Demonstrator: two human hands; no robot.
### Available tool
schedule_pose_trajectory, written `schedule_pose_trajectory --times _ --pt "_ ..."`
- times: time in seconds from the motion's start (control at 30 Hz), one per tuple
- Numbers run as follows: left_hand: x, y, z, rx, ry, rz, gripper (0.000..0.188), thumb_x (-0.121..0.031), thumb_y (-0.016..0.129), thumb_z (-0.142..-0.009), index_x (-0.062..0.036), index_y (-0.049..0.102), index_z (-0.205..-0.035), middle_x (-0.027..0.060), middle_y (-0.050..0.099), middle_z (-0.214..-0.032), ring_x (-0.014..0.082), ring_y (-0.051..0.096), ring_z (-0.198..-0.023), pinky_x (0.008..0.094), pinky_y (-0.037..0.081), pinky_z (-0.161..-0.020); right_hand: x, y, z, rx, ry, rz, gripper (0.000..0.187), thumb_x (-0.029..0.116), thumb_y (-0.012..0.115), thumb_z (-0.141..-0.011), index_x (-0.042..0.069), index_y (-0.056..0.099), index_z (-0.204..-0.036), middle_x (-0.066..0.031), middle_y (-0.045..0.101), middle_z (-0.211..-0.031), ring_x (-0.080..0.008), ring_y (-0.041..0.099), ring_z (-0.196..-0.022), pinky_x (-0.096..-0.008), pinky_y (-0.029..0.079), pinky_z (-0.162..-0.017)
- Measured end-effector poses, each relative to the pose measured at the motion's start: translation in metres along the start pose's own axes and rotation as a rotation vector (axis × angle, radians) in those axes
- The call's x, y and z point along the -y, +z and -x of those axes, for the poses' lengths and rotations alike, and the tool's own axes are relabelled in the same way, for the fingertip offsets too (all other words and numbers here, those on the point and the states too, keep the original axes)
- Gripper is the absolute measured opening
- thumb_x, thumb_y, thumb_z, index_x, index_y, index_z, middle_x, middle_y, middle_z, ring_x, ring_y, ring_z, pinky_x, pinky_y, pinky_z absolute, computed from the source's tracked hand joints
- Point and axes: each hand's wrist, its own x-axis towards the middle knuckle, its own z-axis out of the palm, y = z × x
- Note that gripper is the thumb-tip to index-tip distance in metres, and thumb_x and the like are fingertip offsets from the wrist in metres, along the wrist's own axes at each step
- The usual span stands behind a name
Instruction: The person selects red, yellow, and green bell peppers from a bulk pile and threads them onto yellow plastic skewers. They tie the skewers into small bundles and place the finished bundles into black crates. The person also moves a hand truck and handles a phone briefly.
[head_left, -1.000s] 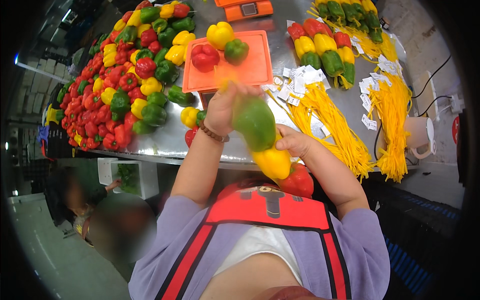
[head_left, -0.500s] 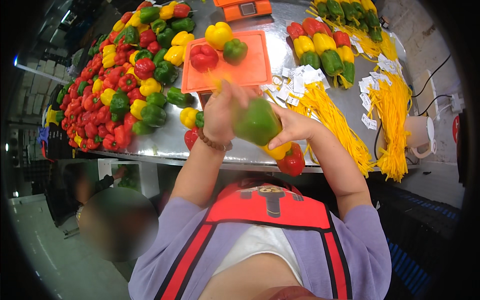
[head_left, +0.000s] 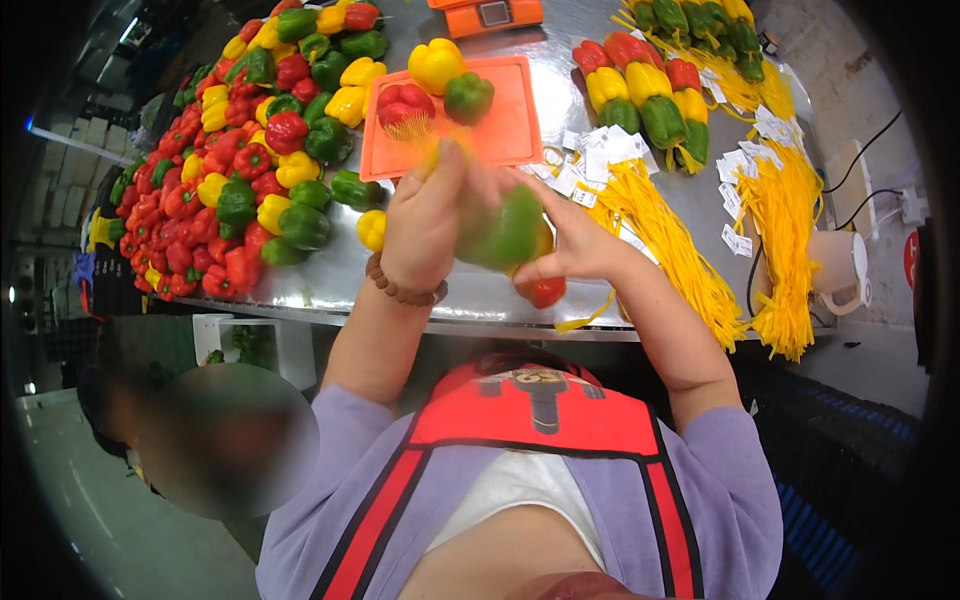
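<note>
Over the table's near edge, my right hand (head_left: pixel 580 235) is wrapped round a green bell pepper (head_left: pixel 512 232), which is smeared by motion. A red bell pepper (head_left: pixel 545 291) hangs just below it, with a bit of yellow between them. My left hand (head_left: pixel 428 215) is closed on a yellow mesh net (head_left: pixel 408 126), whose end fans out above the fingers. How the net runs around the peppers is too blurred to tell. Beyond my hands an orange tray (head_left: pixel 510 120) carries a loose red pepper (head_left: pixel 392 100), a yellow pepper (head_left: pixel 436 66) and a green pepper (head_left: pixel 469 98).
A big heap of mixed bell peppers (head_left: pixel 225 190) covers the table's left. To the right lie netted three-colour pepper packs (head_left: pixel 655 110) and bundles of yellow nets (head_left: pixel 660 240) with white tags. A white mug (head_left: pixel 840 265) stands far right. Another person sits at lower left.
The peppers in my right hand have shifted up and left. My left hand has risen slightly, and the net's end now spreads over the tray. The other person has leaned.
</note>
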Motion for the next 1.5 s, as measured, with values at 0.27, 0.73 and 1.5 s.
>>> schedule_pose_trajectory --times 0.27,0.73,1.5 --pt "0.015 -0.028 -0.044 -0.367 -0.056 0.088 0.040 -0.037 0.037 -0.102 -0.0081 0.050 -0.077 0.0052 0.054 -0.074 0.0177 0.055 -0.077 0.0320 0.046 -0.073 -0.076 0.033 0.031 -0.154 0.211 0.142 0.099 0.023 0.082 -0.062 0.007 0.028 -0.144 -0.0184 0.059 -0.115 -0.0316 0.062 -0.095 -0.0381 0.050 -0.082" --pt "0.208 -0.126 0.061 -1.014 -0.333 0.757 0.039 -0.039 0.035 -0.101 -0.0095 0.052 -0.082 0.0078 0.061 -0.089 0.0245 0.058 -0.099 0.0439 0.046 -0.095 -0.102 -0.015 0.079 0.014 0.398 0.987 0.083 0.029 0.080 -0.061 0.006 0.043 -0.132 -0.0142 0.058 -0.115 -0.0308 0.054 -0.110 -0.0409 0.041 -0.096" --pt "0.224 -0.137 0.099 -0.882 -0.415 0.213 0.032 -0.032 0.043 -0.101 -0.0025 0.054 -0.107 0.0098 0.060 -0.100 0.0221 0.058 -0.091 0.0359 0.049 -0.081 -0.093 0.010 0.077 0.150 0.467 1.306 0.064 0.050 0.074 -0.067 0.002 0.058 -0.107 -0.0111 0.061 -0.099 -0.0254 0.056 -0.099 -0.0428 0.036 -0.098"
